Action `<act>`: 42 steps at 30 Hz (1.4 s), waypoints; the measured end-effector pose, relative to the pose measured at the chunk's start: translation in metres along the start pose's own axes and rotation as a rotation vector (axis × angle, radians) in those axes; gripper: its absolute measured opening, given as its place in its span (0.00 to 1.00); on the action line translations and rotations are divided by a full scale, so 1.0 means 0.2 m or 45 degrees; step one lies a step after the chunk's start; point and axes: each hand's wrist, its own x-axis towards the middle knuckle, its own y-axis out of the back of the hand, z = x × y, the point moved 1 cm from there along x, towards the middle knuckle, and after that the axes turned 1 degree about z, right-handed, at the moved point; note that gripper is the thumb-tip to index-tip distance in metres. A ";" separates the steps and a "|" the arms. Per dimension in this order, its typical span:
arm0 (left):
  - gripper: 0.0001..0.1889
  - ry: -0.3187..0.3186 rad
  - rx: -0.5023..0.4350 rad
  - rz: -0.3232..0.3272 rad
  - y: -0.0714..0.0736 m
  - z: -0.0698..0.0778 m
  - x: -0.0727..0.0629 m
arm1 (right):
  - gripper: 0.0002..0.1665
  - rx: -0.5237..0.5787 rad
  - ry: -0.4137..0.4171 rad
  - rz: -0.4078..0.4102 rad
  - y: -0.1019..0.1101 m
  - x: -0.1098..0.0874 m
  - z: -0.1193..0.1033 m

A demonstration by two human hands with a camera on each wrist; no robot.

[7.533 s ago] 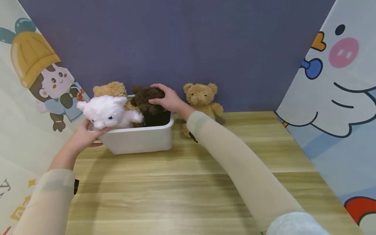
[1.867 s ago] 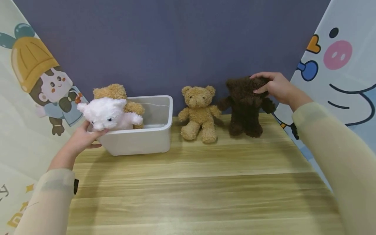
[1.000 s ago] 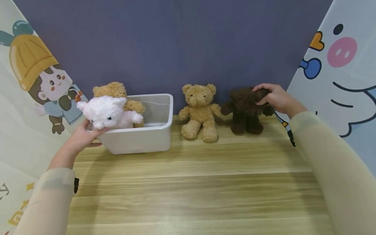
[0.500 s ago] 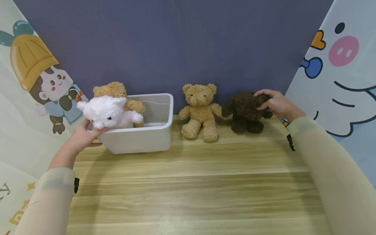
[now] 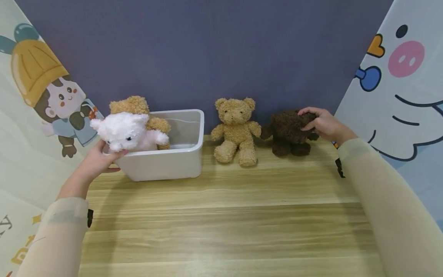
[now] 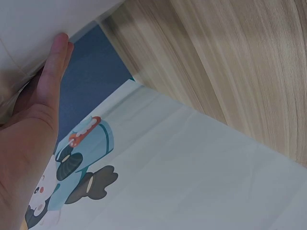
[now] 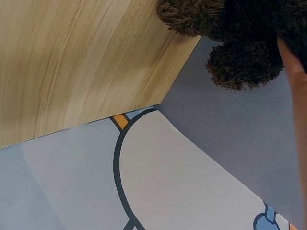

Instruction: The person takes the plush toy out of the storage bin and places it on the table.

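Note:
My right hand [image 5: 323,124] holds a dark brown teddy bear [image 5: 285,127] by the head, thumb on one side and fingers over the top. The bear is low on the wooden table, its feet toward me; its furry limbs [image 7: 244,65] show in the right wrist view. To its left a tan teddy bear [image 5: 235,123] sits upright. My left hand [image 5: 98,159] grips the left end of a white plastic bin [image 5: 166,165], thumb at the rim; its fingers [image 6: 55,67] lie along the outer wall. In the bin are a white plush animal [image 5: 121,132] and another tan teddy bear [image 5: 129,105].
The wooden table [image 5: 225,223] runs back to a dark blue-grey wall [image 5: 214,50] behind the toys. Panels with cartoon prints stand on both sides, a child in a yellow hat [image 5: 39,73] on the left and a pink-nosed figure [image 5: 406,59] on the right.
My right hand has taken the dark brown bear out of the bin, carried it right past the sitting tan bear, and lowered it onto the table. The left hand stays at the bin.

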 end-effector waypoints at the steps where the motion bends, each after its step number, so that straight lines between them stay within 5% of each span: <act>1: 0.55 0.000 -0.003 0.003 0.00 0.00 0.00 | 0.35 0.010 0.000 0.000 0.00 0.01 0.00; 7: 0.56 0.000 -0.004 0.006 0.01 0.01 0.00 | 0.35 0.025 -0.009 0.013 -0.02 0.06 -0.01; 14: 0.55 0.002 0.001 0.008 0.00 0.01 -0.01 | 0.41 -0.301 0.030 0.111 -0.04 0.13 -0.06; 18: 0.55 -0.003 -0.001 0.009 0.00 0.01 -0.01 | 0.42 -0.355 0.011 0.197 -0.05 0.17 -0.07; 32: 0.56 0.006 0.001 0.016 0.00 0.01 0.00 | 0.43 -0.055 -0.124 0.304 -0.12 0.23 -0.04; 42: 0.55 -0.012 -0.013 0.014 0.00 0.00 0.00 | 0.47 -0.048 -0.117 0.316 -0.10 0.26 -0.03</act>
